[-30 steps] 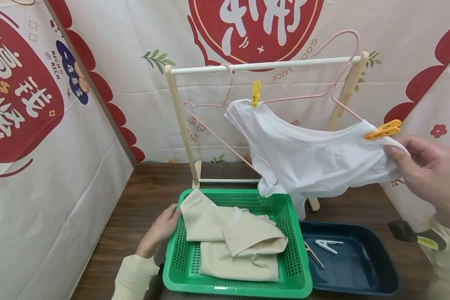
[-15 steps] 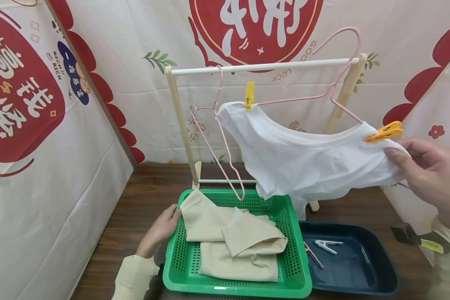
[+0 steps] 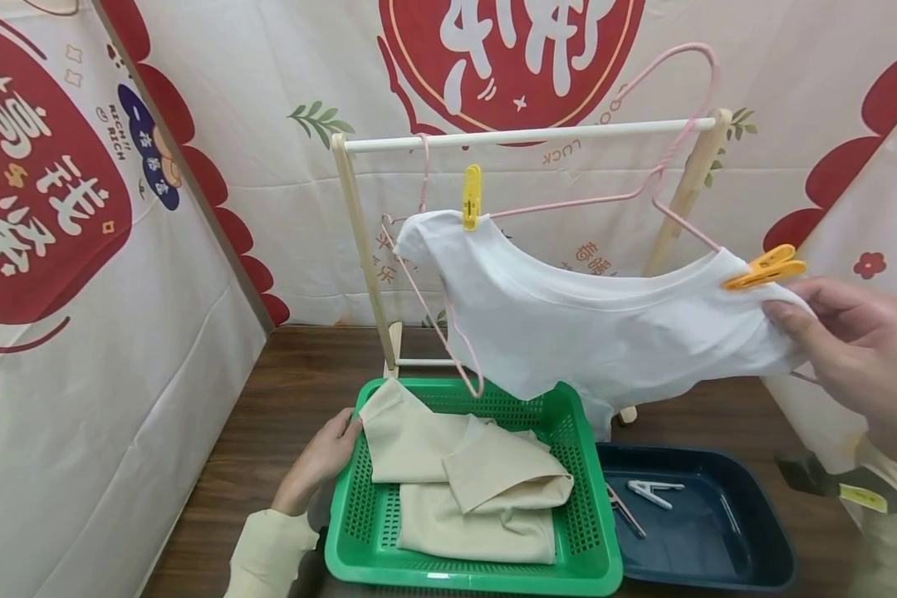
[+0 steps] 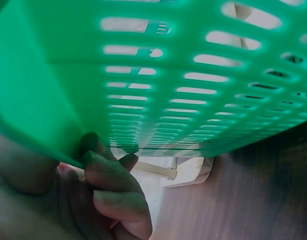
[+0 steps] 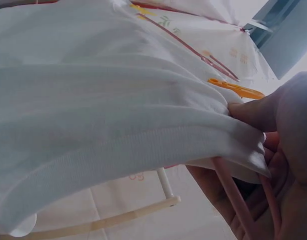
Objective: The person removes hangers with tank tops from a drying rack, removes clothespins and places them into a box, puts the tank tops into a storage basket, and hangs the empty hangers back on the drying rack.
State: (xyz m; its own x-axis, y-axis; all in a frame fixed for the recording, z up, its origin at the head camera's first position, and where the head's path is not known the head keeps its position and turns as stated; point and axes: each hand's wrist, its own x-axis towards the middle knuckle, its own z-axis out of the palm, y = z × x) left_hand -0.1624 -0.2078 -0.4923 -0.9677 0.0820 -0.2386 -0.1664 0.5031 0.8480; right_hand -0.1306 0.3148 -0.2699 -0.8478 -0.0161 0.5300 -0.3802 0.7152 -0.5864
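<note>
A white shirt (image 3: 553, 307) hangs on a pink hanger (image 3: 568, 203), fixed by a yellow clothespin (image 3: 472, 198) at its left shoulder and an orange clothespin (image 3: 766, 267) at its right. My right hand (image 3: 860, 349) pinches the right end of the shirt together with the hanger; in the right wrist view pink hanger rods (image 5: 233, 195) run from under the cloth past my palm. The hanger's hook points up above the rack's rail. At lower left, my left hand (image 3: 327, 457) grips the rim of a green basket (image 3: 598, 498), fingertips (image 4: 123, 200) curled below it in the left wrist view.
Folded beige cloth (image 3: 486, 531) lies in the basket. A wooden rack with a white rail (image 3: 531, 134) stands behind, a second pink hanger (image 3: 424, 174) hooked at its left. The dark blue tray (image 3: 718, 540) at right holds a white clothespin (image 3: 654, 492) and a pink clothespin (image 3: 624, 510).
The shirt's left shoulder has swung left and slightly down, and its hanger's hook has risen. The hanger on the rail has slid left and turned. My left hand stays on the basket.
</note>
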